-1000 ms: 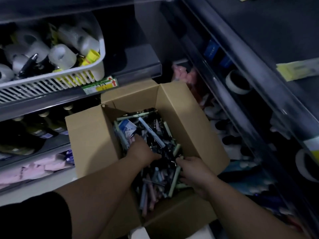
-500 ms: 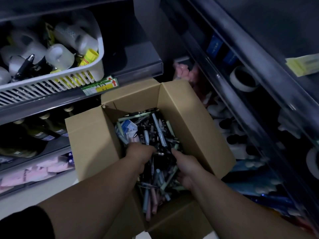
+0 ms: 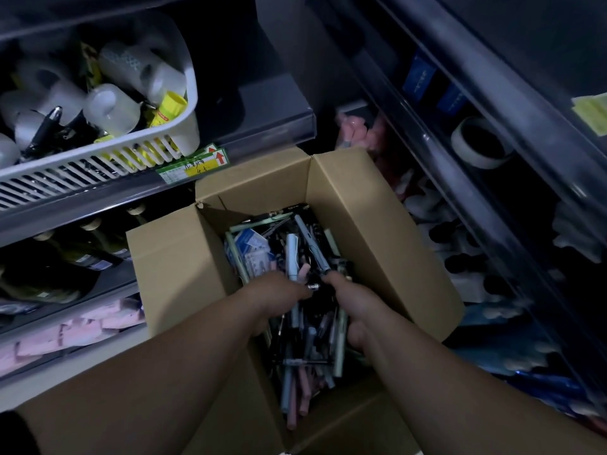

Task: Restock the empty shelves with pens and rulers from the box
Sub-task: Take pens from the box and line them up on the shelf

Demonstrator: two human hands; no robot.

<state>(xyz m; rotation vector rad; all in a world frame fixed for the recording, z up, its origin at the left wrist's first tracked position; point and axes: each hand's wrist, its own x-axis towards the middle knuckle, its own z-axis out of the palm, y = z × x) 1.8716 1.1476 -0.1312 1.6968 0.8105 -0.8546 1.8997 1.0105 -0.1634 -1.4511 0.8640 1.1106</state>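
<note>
Two dim shelving runs flank the open box [image 3: 371, 224] so its jumbled pens [image 3: 305, 326] sit within reach, where left hand [image 3: 272, 295] and right hand [image 3: 353, 305] curl fingers around handfuls, apparently gathering stock.

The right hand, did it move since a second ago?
Yes. The right hand has slid further into the box, away from its near edge and closer to the left hand, over the pens.
</note>
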